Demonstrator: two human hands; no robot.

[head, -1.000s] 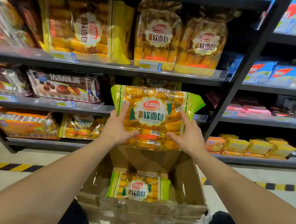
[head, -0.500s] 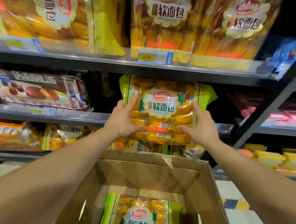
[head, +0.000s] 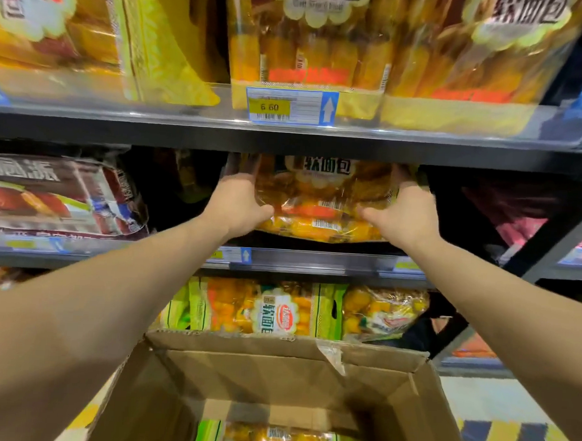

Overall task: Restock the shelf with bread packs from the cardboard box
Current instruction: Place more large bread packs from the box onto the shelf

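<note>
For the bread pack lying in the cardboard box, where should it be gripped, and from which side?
Come from above, through the open top of the cardboard box; its walls block every other side. The bread pack lies flat on the bottom, so gripping its two green side edges, one per side, probably suits best.

Warm store lighting from above, pretty bright on the top row of glossy yellow bread bags [head: 309,36], which are smeared with motion blur. The dark metal shelf board [head: 287,139] throws a deep shadow underneath, so the clear plastic pack of yellow rolls [head: 321,201] goes dim, with small glints on its wrapper. Wide-angle bending curves the edges, and the brown cardboard box [head: 275,371] looks soft
</note>
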